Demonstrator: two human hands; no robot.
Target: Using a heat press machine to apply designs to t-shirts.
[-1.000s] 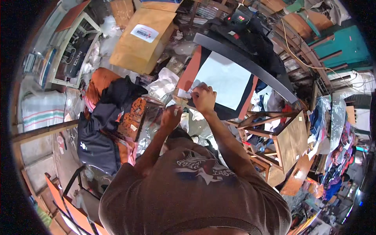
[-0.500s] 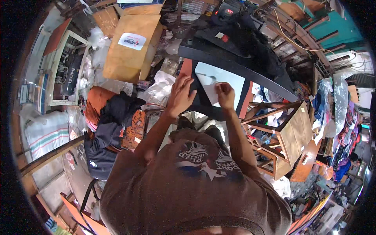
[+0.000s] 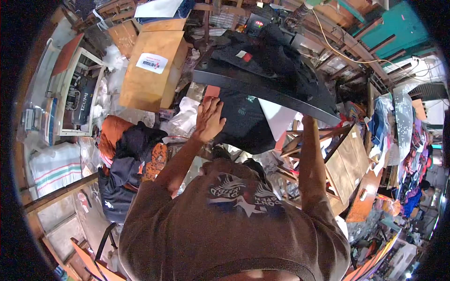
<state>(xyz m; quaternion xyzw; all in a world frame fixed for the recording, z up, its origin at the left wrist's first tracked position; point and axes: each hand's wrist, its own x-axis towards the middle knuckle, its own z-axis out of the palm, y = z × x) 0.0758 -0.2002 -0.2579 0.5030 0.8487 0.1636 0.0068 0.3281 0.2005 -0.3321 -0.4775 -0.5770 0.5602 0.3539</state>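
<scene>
A black cloth [image 3: 243, 124] is spread over a red-edged board [image 3: 212, 92], with a small pale print on it. My left hand [image 3: 209, 119] lies flat at the cloth's left edge, its fingers stretched over the red board. A glossy white sheet [image 3: 280, 114] is lifted at a slant off the cloth's right side. Beyond it, my right hand [image 3: 308, 120] reaches up to the black press plate [image 3: 267, 91]. The plate's edge hides its fingers, so its hold on the sheet cannot be seen. Dark garments [image 3: 281, 56] are heaped on the plate.
A tall cardboard box [image 3: 150, 84] stands at the far left. Dark and orange clothes [image 3: 140, 145] are piled left of my arm. A wooden frame [image 3: 344, 154] stands close to my right forearm. A display box [image 3: 258, 24] with red digits sits at the back.
My right hand has moved right and away, behind the plate's edge. The white sheet has come up off the cloth, baring the small print. My left hand stays at the left edge.
</scene>
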